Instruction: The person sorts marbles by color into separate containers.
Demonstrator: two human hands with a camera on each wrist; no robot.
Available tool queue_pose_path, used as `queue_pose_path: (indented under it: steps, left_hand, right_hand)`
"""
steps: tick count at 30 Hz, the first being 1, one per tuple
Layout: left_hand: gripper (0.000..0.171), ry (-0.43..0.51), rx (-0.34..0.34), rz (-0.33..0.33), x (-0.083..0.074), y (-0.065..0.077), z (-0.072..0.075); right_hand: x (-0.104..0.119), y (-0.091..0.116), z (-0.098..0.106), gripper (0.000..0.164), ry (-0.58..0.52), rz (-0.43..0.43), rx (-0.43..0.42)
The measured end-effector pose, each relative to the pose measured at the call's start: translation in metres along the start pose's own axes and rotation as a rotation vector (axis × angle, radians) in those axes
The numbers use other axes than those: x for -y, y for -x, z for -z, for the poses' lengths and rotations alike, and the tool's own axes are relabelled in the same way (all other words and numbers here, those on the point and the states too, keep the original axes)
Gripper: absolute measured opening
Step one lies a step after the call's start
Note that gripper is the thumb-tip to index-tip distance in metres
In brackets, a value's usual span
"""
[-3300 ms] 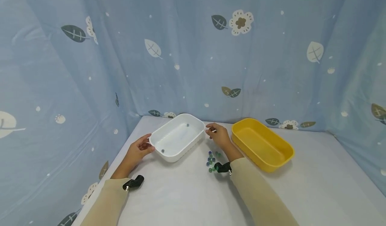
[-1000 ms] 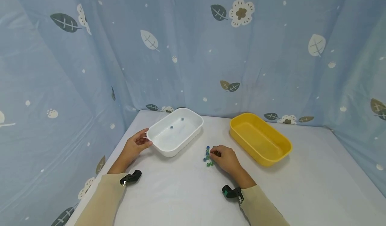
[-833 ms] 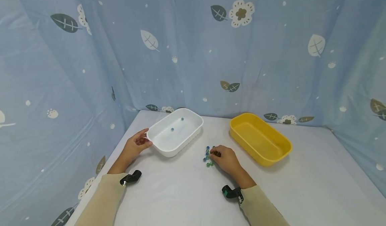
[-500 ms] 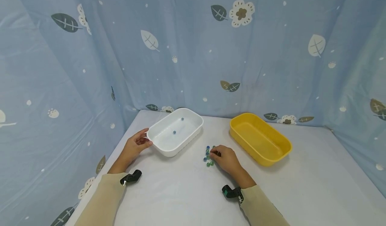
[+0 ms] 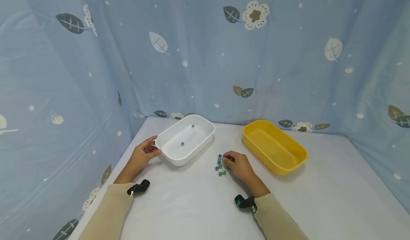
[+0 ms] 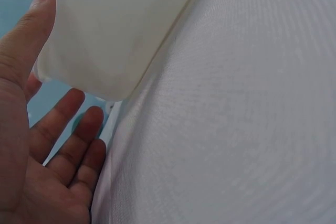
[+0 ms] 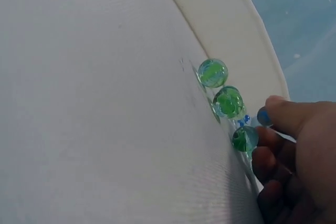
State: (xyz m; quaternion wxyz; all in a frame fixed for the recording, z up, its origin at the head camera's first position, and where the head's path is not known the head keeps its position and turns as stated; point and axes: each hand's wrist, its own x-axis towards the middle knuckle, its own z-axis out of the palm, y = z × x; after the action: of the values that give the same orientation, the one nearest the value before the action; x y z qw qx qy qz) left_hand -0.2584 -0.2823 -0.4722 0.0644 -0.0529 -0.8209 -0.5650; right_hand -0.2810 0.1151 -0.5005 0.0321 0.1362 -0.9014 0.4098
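- Blue marble (image 7: 265, 116): pinched at the fingertips of the right grip (image 5: 238, 163), its digits drawn nearly together around it.
- Just changed: the right grip has come back from the white tub (image 5: 198, 133) to the loose marbles (image 5: 220, 166); I judge the work is at picking up again.
- Look: small, round, glassy, partly covered by the fingers; green marbles (image 7: 212, 73) next to the grip are clear with swirled cores.
- Just left of that grip: the loose marbles, blue and green, on the bench (image 5: 179, 204).
- Farther left: the tub, two marbles inside (image 5: 182, 144), one rolled nearer; the left grip (image 5: 141, 160) loosely holds its end.
- Rightward: yellow tub (image 5: 275, 151).
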Motion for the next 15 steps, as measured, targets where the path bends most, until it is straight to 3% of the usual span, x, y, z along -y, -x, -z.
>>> queue_pose_path:
  steps: [8, 15]
  left_hand:
    - [0.075, 0.006, -0.010, 0.019, 0.026, -0.009, 0.003]
    - [0.075, 0.028, -0.016, -0.015, 0.027, -0.009, 0.002]
  right_hand:
    - [0.009, -0.015, 0.003, 0.011, -0.072, -0.046, -0.004]
    - [0.019, -0.038, 0.011, 0.016, -0.061, -0.046, 0.025]
